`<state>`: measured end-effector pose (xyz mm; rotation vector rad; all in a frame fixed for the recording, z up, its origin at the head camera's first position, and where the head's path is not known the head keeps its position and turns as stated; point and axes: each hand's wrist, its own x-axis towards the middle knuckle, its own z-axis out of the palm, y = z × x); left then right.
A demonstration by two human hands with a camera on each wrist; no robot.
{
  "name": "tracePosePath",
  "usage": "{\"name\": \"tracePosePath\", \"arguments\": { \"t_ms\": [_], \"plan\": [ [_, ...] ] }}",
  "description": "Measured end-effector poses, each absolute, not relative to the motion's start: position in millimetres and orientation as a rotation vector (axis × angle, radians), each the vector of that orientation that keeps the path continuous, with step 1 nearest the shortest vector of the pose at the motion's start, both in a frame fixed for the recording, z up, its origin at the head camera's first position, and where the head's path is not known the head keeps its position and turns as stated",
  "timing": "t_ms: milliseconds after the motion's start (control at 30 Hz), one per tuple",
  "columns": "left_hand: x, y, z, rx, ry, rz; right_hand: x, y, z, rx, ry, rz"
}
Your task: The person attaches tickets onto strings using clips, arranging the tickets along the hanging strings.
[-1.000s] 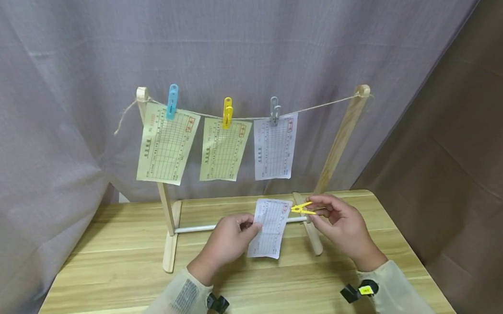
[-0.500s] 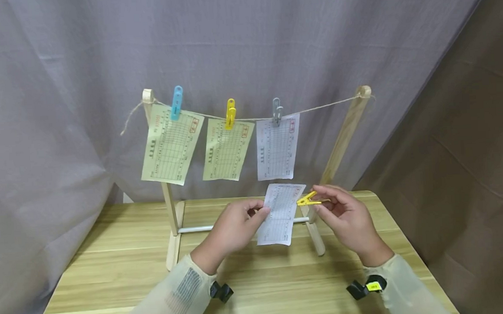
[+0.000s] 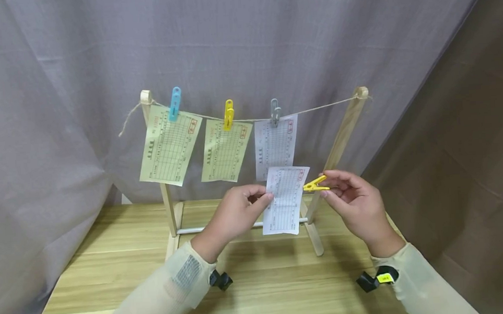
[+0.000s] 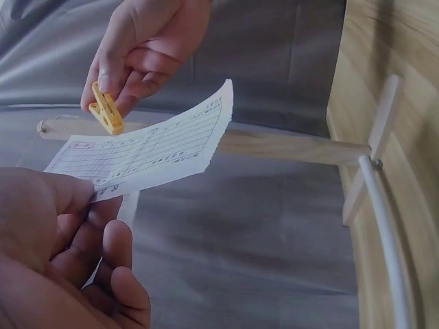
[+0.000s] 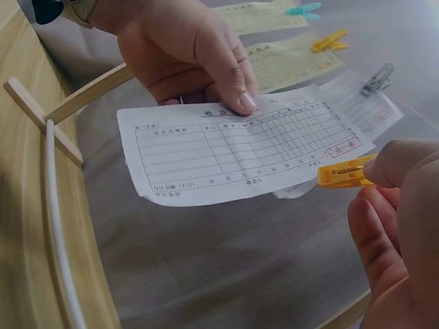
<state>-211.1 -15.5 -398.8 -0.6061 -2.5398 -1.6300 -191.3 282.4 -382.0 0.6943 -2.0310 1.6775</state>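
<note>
My left hand (image 3: pixel 242 213) pinches the left edge of a white printed receipt slip (image 3: pixel 285 200) between thumb and fingers, holding it up above the table. At the slip's right edge, my right hand (image 3: pixel 358 203) pinches a yellow clothespin (image 3: pixel 316 184) by its handles, its nose right beside the paper. In the right wrist view the clothespin (image 5: pixel 343 174) points at the corner with the red stamp. Behind the held slip, another white slip (image 3: pixel 275 143) hangs from a string (image 3: pixel 326 104) under a grey clothespin (image 3: pixel 275 112); its lower part is partly covered.
A yellow slip (image 3: pixel 169 147) hangs at the left under a blue clothespin (image 3: pixel 175 104). Beside it, a second yellow slip (image 3: pixel 225 151) hangs under a yellow clothespin (image 3: pixel 229 114). Wooden posts (image 3: pixel 346 127) on a wood-grain table (image 3: pixel 111 261) carry the string; a white rod (image 3: pixel 191 231) joins their feet.
Both hands have risen and moved right, carrying the slip and the yellow clothespin toward the string. The held slip now overlaps the bottom of the hanging white one.
</note>
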Motion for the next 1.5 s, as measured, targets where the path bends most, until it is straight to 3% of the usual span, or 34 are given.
{"name": "tracePosePath", "arguments": {
  "t_ms": [867,1500],
  "plan": [
    [-229,8,-337,-0.669,-2.436,-1.653,-201,296,-262,0.713,-1.892,1.63],
    [-238,33,-304,-0.64,-2.447,-1.767,-211,278,-197,0.434,-2.227,1.069]
  ]
}}
